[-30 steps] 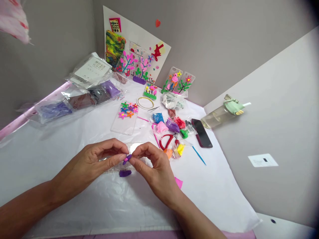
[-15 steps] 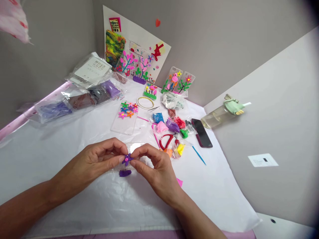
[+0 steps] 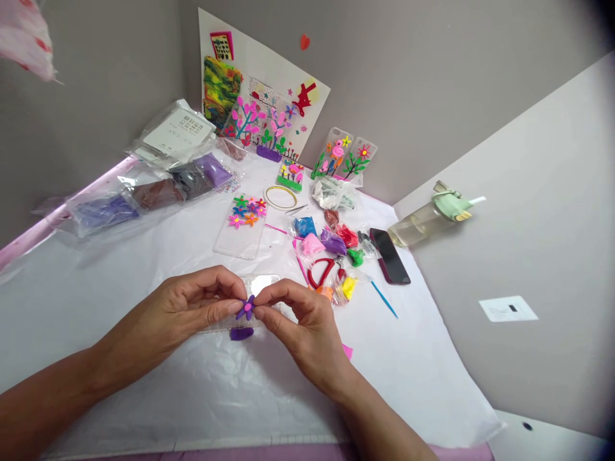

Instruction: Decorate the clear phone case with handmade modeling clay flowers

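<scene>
Between my two hands is a small purple clay flower point(image 3: 246, 308) with a pink centre. My left hand point(image 3: 199, 304) pinches its left petals between thumb and fingers, and my right hand point(image 3: 295, 317) pinches the right side. Under the hands lies a clear phone case point(image 3: 265, 283), mostly covered by them. A dark purple clay piece point(image 3: 241, 333) shows at its near edge. Beyond the hands, another clear phone case point(image 3: 238, 237) bears several coloured clay flowers point(image 3: 248, 210) along its far end.
Bagged clay lumps point(image 3: 333, 242), red-handled scissors point(image 3: 321, 273) and a blue stick tool point(image 3: 384, 299) lie to the right. Past them are a phone point(image 3: 390, 256) and a bottle point(image 3: 423, 223). Plastic bags point(image 3: 158, 192) sit at the back left; decorated cases point(image 3: 336, 150) lean on the wall.
The purple flower has turned slightly and shifted a little right in my fingertips, its face now showing more fully. My right fingers have moved slightly; everything else stays in place.
</scene>
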### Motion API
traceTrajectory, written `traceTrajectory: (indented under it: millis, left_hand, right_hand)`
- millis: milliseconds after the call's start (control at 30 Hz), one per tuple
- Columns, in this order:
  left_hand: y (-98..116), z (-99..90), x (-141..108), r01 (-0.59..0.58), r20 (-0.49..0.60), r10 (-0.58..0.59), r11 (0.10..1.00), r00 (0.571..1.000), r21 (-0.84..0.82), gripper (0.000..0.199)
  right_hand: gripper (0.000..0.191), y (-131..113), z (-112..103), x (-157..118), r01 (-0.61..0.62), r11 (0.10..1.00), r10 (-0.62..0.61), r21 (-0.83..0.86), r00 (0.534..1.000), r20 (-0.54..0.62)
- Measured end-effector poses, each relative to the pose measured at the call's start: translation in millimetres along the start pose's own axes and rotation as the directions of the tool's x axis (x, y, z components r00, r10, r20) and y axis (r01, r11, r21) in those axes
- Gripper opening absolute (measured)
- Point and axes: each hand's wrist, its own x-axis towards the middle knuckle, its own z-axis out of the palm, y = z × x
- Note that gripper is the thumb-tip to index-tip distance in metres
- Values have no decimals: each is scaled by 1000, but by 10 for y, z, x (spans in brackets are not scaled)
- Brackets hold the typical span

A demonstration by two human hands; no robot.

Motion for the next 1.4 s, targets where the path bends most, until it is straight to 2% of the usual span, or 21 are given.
traceTrajectory:
  millis: [167, 267, 367, 500, 633, 767, 1000, 1100, 1167, 1400]
  left_hand:
    - [8, -9, 13, -29, -38, 31, 999, 999, 46, 12]
    - [14, -5, 11, -64, -89, 69, 996, 994, 60, 12]
    - [21, 10, 10, -88, -123, 97, 993, 988, 81, 13]
    - [18, 25, 14, -99, -101, 106, 992, 989, 71, 14]
    - [10, 23, 13, -94, -84, 97, 995, 992, 45, 12]
    - [5, 26, 5, -93, -82, 95, 995, 992, 29, 11]
    - [-32, 29, 7, -94, -90, 97, 995, 991, 40, 15]
    - [-40, 20, 3, -76, -117, 83, 995, 990, 65, 20]
    - [-28, 19, 4, -65, -95, 71, 995, 993, 70, 21]
    - [41, 38, 16, -61, -98, 67, 996, 993, 62, 9]
  right_hand:
    - [9, 6, -14, 5, 13, 1000, -13, 13, 1000, -9]
    - [12, 4, -12, -10, 111, 990, -119, -89, 990, -82]
    - [15, 12, 5, -29, 186, 961, -203, -204, 977, -69]
    - [10, 36, 34, -37, 213, 946, -219, -243, 976, -1]
    - [4, 53, 38, -30, 233, 946, -245, -227, 969, -26]
    - [7, 63, 37, -27, 266, 938, -282, -221, 958, -43]
    - [9, 40, 42, -19, 211, 955, -228, -210, 972, -60]
    - [9, 19, 36, -22, 179, 967, -190, -182, 981, -47]
    - [9, 11, 36, -27, 165, 971, -172, -173, 985, -27]
    - [5, 5, 37, -21, 119, 984, -123, -134, 992, -20]
